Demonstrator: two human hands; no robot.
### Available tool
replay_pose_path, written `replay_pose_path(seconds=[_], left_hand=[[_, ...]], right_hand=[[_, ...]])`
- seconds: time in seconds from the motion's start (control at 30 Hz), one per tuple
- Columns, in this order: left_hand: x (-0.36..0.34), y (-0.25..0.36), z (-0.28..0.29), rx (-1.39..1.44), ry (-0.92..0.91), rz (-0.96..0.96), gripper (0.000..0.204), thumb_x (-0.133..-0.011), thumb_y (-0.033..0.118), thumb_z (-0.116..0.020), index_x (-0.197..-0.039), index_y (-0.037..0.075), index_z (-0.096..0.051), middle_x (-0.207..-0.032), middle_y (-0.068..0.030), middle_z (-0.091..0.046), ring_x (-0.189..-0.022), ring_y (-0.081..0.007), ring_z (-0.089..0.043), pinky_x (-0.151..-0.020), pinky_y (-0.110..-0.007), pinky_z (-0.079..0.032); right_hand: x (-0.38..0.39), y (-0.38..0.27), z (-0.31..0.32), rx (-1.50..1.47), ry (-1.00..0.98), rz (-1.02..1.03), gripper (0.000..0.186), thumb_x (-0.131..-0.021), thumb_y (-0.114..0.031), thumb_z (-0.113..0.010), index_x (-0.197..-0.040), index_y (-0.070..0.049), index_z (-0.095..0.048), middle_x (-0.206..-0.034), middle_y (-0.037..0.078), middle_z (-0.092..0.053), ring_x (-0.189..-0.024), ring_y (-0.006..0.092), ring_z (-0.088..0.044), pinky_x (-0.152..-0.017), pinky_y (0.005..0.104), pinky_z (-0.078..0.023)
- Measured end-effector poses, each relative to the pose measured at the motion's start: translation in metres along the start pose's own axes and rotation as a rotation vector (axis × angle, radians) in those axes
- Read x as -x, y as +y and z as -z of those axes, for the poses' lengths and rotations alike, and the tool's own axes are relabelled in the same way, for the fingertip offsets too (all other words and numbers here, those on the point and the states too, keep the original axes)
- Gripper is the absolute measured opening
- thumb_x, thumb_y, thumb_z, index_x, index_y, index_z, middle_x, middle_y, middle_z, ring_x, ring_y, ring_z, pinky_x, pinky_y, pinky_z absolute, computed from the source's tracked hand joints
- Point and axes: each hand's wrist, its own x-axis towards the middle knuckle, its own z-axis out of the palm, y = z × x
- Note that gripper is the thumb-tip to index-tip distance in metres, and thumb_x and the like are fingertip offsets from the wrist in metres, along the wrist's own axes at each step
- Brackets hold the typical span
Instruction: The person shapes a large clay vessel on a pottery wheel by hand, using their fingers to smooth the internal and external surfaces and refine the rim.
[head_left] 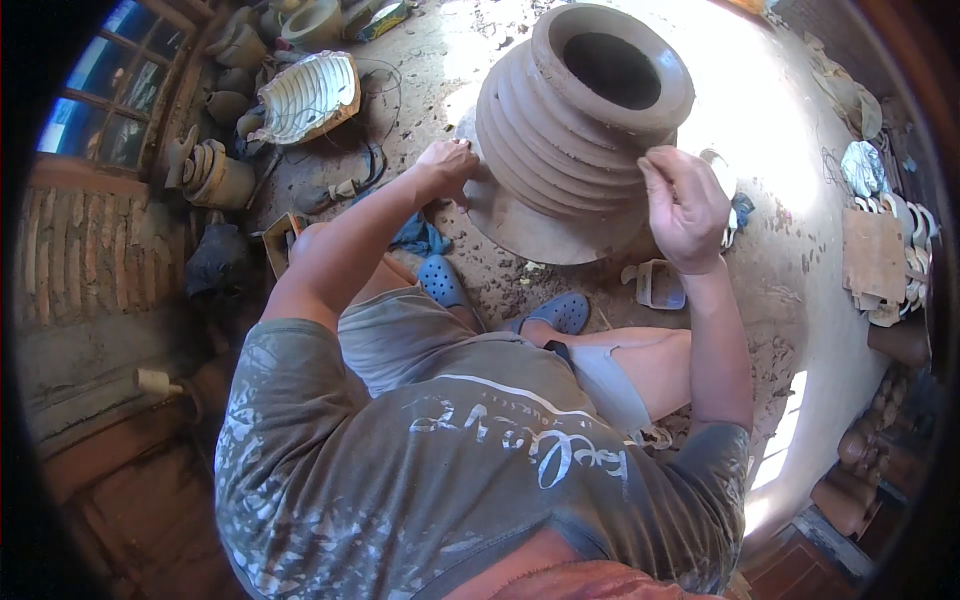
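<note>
A large grey-brown clay pot [565,130] with a ribbed wall and a wide flat rim stands upright on a round wheel plate [570,240] in front of me. Its dark mouth faces up. At the plate's left edge is my left hand [447,168], its fingers curled over the edge and the thumb below. My right hand [688,205] is raised by the pot's right side, with thumb and fingertips pinched together close to the ribs. Whatever the pinch holds, if anything, is too small to make out, and I cannot tell whether the fingertips touch the clay.
A small clear tub [660,285] sits on the floor right of my feet. A blue cloth [420,237] lies by the wheel's left. A white ribbed mould piece [308,97] and several pots stand far left. Curved white pieces and a brown board [872,255] are at the right.
</note>
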Motion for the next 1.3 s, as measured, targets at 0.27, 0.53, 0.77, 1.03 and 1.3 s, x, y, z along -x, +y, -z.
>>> replay_pose_path(seconds=[0.27,0.53,0.77,1.03,1.3], left_hand=[[0.014,0.007,0.008,0.011,0.007,0.051,0.067,-0.062,0.046,-0.097,-0.114,0.009,-0.077,-0.124,-0.0149,-0.068,-0.119,-0.0339,-0.065,-0.094,-0.045,-0.057],[0.024,0.032,0.001,0.033,-0.05,0.074,0.065,-0.066,0.049,-0.095,-0.11,0.006,-0.076,-0.119,-0.0203,-0.068,-0.115,-0.0346,-0.067,-0.089,-0.044,-0.059],[0.035,0.071,-0.017,0.001,-0.021,0.042,0.068,-0.069,0.063,-0.087,-0.105,0.006,-0.077,-0.094,-0.0178,-0.075,-0.103,-0.0384,-0.071,-0.078,-0.047,-0.059],[0.05,0.143,-0.036,0.036,0.056,0.046,0.07,-0.085,0.057,-0.078,-0.114,-0.006,-0.066,-0.099,-0.0278,-0.073,-0.108,-0.0486,-0.065,-0.086,-0.054,-0.057],[0.056,0.193,-0.035,0.003,0.016,0.018,0.055,-0.093,0.041,-0.072,-0.119,-0.007,-0.063,-0.109,-0.0316,-0.07,-0.119,-0.052,-0.061,-0.096,-0.061,-0.053]], right_hand=[[-0.01,-0.001,-0.009,0.131,-0.1,0.12,0.021,-0.076,-0.003,-0.084,-0.096,-0.008,-0.077,-0.09,0.004,-0.067,-0.078,0.024,-0.066,-0.066,0.0362,-0.054],[-0.011,-0.005,-0.016,0.101,-0.097,0.13,0.018,-0.077,-0.001,-0.082,-0.093,-0.008,-0.077,-0.09,0.004,-0.067,-0.067,0.0222,-0.066,-0.058,0.0352,-0.052],[-0.016,-0.015,-0.029,0.159,-0.065,0.175,0.017,-0.077,-0.002,-0.083,-0.092,-0.008,-0.077,-0.09,0.003,-0.068,-0.056,0.0199,-0.062,-0.052,0.0337,-0.049],[-0.023,-0.036,-0.045,0.275,-0.059,0.133,0.011,-0.081,-0.006,-0.082,-0.091,-0.008,-0.077,-0.089,0.003,-0.067,-0.054,0.0199,-0.062,-0.05,0.0329,-0.049],[-0.031,-0.07,-0.063,0.437,-0.164,0.021,0.005,-0.084,-0.006,-0.076,-0.087,-0.009,-0.075,-0.085,0.005,-0.066,-0.059,0.023,-0.067,-0.055,0.0333,-0.054]])
